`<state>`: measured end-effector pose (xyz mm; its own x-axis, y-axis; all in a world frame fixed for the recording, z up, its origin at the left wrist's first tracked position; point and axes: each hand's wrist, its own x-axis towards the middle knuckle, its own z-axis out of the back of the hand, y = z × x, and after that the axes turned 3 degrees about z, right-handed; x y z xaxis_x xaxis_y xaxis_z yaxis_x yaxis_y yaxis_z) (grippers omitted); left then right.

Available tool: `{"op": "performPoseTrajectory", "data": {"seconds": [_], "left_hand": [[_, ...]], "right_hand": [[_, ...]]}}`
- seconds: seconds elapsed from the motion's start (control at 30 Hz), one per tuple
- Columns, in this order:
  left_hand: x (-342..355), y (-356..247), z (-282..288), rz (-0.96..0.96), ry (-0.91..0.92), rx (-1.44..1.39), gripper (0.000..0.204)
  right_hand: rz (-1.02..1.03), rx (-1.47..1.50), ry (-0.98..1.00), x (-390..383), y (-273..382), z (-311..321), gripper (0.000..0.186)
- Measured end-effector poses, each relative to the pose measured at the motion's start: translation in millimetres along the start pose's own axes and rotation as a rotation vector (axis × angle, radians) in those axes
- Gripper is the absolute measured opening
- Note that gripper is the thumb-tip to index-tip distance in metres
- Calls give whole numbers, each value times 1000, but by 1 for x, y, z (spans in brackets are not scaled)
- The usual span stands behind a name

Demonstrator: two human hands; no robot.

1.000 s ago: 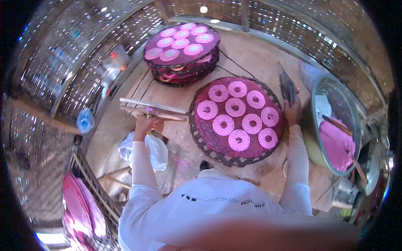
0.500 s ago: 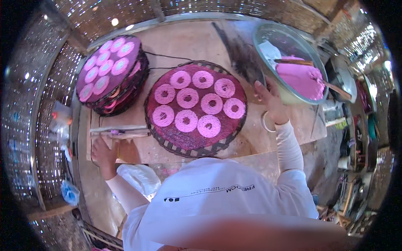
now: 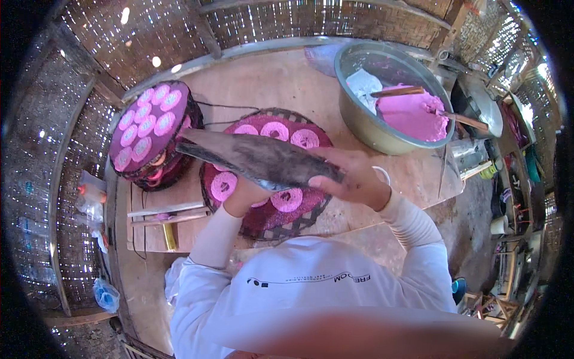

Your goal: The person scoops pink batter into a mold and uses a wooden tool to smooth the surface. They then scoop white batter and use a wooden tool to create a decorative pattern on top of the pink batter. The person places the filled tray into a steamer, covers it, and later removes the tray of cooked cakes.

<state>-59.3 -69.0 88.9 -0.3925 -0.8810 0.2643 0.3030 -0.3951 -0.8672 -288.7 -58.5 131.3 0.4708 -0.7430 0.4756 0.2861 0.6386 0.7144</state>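
dark slab [image 3: 254, 155] moved over tray [image 3: 290, 230], right hand [image 3: 359, 179] clamping; left hand [image 3: 247, 194] half-hidden, grip unclear.

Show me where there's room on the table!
Best: behind the round tray, between the tray stack and big basin. A smaller bare patch of table lies between basin and front edge. Crowded: left, by the sticks, and beneath the dark tool.
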Motion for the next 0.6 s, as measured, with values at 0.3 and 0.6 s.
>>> {"op": "performPoseTrajectory", "data": {"seconds": [0.3, 0.6], "left_hand": [[41, -70, 3, -375, 2, 770, 35], [24, -99, 28, -344, 241, 700, 25]], "right_hand": [[-241, 724, -548, 84, -16, 24, 36], [-3, 17, -36, 62, 66, 35, 34]]}}
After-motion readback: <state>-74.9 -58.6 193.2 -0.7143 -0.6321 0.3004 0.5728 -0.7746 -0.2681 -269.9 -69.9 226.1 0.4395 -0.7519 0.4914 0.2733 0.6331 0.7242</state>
